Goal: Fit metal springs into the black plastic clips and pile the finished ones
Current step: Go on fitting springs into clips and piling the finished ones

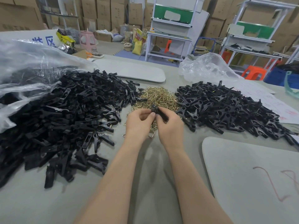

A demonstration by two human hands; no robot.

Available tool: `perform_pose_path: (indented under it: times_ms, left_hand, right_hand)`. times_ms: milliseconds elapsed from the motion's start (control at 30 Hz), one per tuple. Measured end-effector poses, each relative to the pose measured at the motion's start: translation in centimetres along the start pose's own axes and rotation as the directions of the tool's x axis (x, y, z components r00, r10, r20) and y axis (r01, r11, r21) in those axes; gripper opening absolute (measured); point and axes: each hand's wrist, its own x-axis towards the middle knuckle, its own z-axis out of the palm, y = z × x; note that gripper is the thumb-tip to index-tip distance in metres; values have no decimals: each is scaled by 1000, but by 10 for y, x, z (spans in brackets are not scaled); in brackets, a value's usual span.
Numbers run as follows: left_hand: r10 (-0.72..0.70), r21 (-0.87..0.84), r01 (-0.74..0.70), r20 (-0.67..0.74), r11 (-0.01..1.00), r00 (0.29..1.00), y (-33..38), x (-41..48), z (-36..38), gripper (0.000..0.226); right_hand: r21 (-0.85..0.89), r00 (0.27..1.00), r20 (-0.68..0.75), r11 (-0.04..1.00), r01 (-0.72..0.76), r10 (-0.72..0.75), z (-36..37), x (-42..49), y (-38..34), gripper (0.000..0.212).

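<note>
Clip [159, 112]: head view, held between both hands; probably light, stiff plastic, best pinched by its long sides.
Left hand [139, 122]: curled, pinching the clip's end.
Right hand [169, 125]: grasping the clip's body.
Springs [157, 97]: heaped just beyond the hands; small, likely slippery.
Plastic bag [24, 62]: far left of the left hand, spilling loose clips [72, 110].
Right pile [226, 109]: beside the right hand, probably finished.

The grey worktop [145, 167] carries a near grey board [250, 175] marked with red scribbles, a far grey board [132, 71], a paper sheet [265, 97] at the right, and two clear plastic bags [24, 59]. Behind stand white racks [171, 34], stacked cardboard boxes [103, 12], a pink stool [88, 40] and an orange stool [254, 72].
</note>
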Motion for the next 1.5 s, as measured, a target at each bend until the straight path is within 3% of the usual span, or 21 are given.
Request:
perform_pose_path:
  times_ms: [133, 300, 467, 600, 733, 867, 1267, 1500]
  left_hand:
    - [-30, -57, 34, 67, 998, 997, 0, -1, 1, 16]
    - [-4, -86, 5, 18, 996, 1000, -2, 0, -2, 17]
    - [19, -147, -15, 25, 989, 1000, -1, 1, 0, 18]
    - [31, -127, -26, 41, 992, 999, 0, 1, -1, 17]
    - [17, -140, -12, 33, 990, 999, 0, 0, 0, 17]
    - [-12, -180, 13, 5, 984, 1000, 1, -1, -1, 16]
    - [55, -128, -55, -5, 990, 998, 4, -2, -3, 21]
    - [7, -163, -6, 8, 987, 1000, 5, -3, -3, 18]
  right_hand:
    - [-12, 1000, 6, 1000, 11, -11, 1, -2, 0, 29]
    - [142, 994, 47, 985, -100, 95, 1, 4, 3, 21]
    - [218, 987, 121, 967, -133, 108, -1, 4, 2, 38]
    - [224, 989, 120, 968, -115, 89, 1, 5, 5, 26]
    - [220, 988, 131, 969, -109, 81, -2, 7, 4, 33]
    - [241, 986, 112, 959, -150, 126, -4, 8, 5, 26]
    - [216, 994, 84, 972, -87, 71, -6, 7, 4, 21]
    - [242, 995, 73, 967, -78, 62, -7, 7, 4, 20]
